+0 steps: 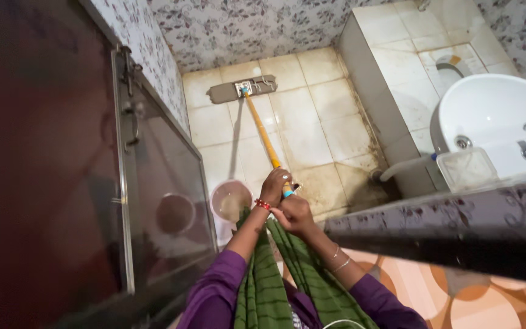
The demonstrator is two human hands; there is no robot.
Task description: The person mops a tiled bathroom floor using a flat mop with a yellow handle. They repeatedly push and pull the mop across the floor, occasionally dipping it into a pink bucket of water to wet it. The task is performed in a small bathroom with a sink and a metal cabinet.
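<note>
Both hands, left above right, grip the mop handle's near end; its long axis runs away to the head by the far wall.

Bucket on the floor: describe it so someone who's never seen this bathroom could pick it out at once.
Start at the glass door along the left wall. At its foot, on the tiled floor, stands a round pale pink bucket holding murky water, just left of the left hand gripping the yellow mop handle. The darker circle beside it is only its reflection in the glass.
</note>
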